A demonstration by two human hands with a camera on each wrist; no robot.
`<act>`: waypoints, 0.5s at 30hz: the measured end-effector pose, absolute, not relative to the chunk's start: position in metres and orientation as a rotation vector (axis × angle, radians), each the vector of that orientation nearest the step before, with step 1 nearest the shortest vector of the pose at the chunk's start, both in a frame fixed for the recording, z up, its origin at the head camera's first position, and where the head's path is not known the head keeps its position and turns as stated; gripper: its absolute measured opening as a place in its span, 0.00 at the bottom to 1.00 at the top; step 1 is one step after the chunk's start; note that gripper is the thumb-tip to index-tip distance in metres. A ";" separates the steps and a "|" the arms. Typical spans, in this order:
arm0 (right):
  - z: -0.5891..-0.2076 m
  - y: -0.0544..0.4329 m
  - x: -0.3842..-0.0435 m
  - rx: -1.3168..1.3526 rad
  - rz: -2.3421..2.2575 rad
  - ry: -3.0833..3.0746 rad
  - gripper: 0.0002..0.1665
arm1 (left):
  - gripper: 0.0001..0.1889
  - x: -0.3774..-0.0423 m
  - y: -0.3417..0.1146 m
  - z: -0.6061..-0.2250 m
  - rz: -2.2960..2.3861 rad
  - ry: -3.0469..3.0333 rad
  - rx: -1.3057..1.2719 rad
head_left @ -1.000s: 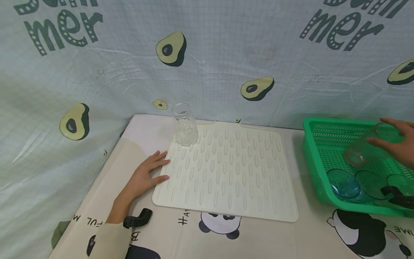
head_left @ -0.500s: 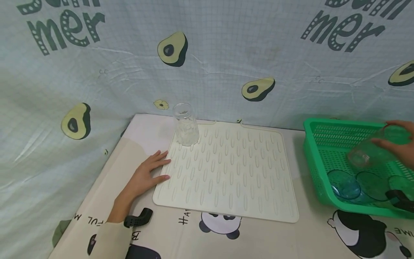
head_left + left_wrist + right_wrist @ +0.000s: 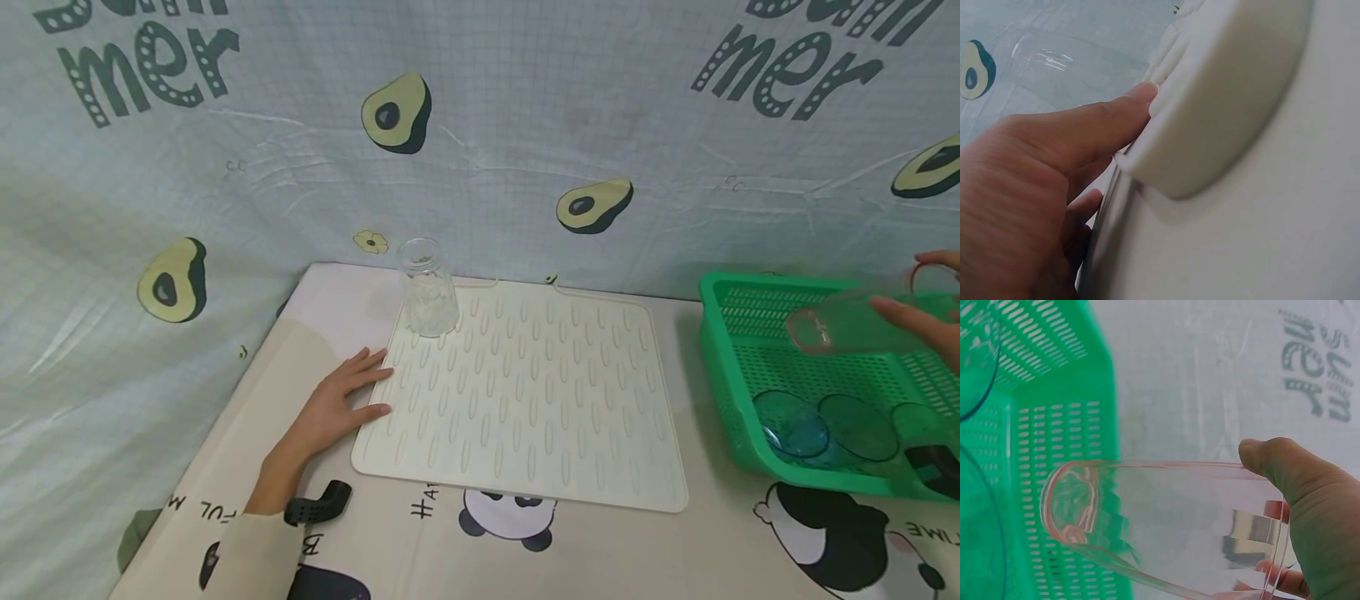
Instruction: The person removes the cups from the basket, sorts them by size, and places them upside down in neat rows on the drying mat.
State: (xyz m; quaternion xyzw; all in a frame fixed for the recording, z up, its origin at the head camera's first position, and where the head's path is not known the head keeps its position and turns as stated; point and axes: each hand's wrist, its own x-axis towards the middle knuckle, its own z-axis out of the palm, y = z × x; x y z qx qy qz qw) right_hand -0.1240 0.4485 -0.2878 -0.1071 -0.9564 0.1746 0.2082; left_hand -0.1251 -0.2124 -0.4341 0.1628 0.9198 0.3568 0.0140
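At the far right of the head view my right hand [image 3: 930,312] grips a clear, pink-tinted drinking glass [image 3: 855,323] near its rim. The glass lies almost level over the green basket [image 3: 720,375], its base pointing left. In the right wrist view, the thumb is along one side of the glass [image 3: 1166,512] and fingertips show through the wall. My left hand [image 3: 330,412] rests with spread fingers at the left edge of a cream ridged drying mat [image 3: 525,492]. A clear glass [image 3: 429,300] stands upside down on the mat's back left corner.
Inside the basket, along its near side, sit a blue glass [image 3: 791,429], a greenish-looking glass [image 3: 858,429] and another glass [image 3: 918,421] beside them. A patterned curtain [image 3: 487,125] hangs behind the table [image 3: 615,550]. The basket's walls surround the glasses.
My right hand has lifted the pink glass and tipped it from a slant to nearly level, drawing it rightward. The left hand, the mat and the standing glass have stayed put.
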 end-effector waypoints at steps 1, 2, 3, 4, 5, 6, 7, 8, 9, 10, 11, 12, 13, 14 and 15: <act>-0.288 0.447 -0.124 -0.317 0.505 -2.656 0.41 | 0.31 -0.125 -0.212 -0.434 1.111 2.864 0.501; -0.287 0.445 -0.124 -0.330 0.534 -2.656 0.42 | 0.31 -0.125 -0.212 -0.434 1.113 2.863 0.494; -0.286 0.442 -0.123 -0.344 0.548 -2.651 0.42 | 0.31 -0.125 -0.212 -0.433 1.119 2.860 0.487; -0.283 0.438 -0.121 -0.347 0.575 -2.651 0.43 | 0.31 -0.126 -0.212 -0.433 1.123 2.858 0.482; -0.281 0.436 -0.120 -0.359 0.584 -2.650 0.43 | 0.30 -0.126 -0.212 -0.432 1.126 2.857 0.478; -0.279 0.433 -0.119 -0.367 0.588 -2.647 0.43 | 0.30 -0.126 -0.212 -0.432 1.122 2.858 0.475; -0.278 0.429 -0.117 -0.369 0.589 -2.643 0.43 | 0.30 -0.126 -0.211 -0.432 1.121 2.858 0.472; -0.276 0.426 -0.116 -0.369 0.596 -2.637 0.43 | 0.30 -0.125 -0.211 -0.431 1.122 2.855 0.470; -0.275 0.422 -0.114 -0.372 0.604 -2.625 0.42 | 0.30 -0.125 -0.211 -0.431 1.122 2.854 0.469; -0.273 0.419 -0.112 -0.370 0.608 -2.612 0.42 | 0.30 -0.125 -0.211 -0.430 1.121 2.854 0.469; -0.271 0.414 -0.111 -0.367 0.624 -2.595 0.41 | 0.30 -0.125 -0.210 -0.429 1.121 2.854 0.468; -0.269 0.410 -0.109 -0.365 0.646 -2.576 0.40 | 0.30 -0.125 -0.210 -0.428 1.121 2.854 0.469; -0.267 0.405 -0.107 -0.362 0.669 -2.554 0.39 | 0.31 -0.125 -0.209 -0.428 1.120 2.855 0.468; -0.265 0.400 -0.105 -0.361 0.674 -2.539 0.38 | 0.31 -0.125 -0.209 -0.427 1.118 2.855 0.468; -0.263 0.395 -0.103 -0.353 0.696 -2.527 0.38 | 0.31 -0.125 -0.208 -0.427 1.116 2.856 0.469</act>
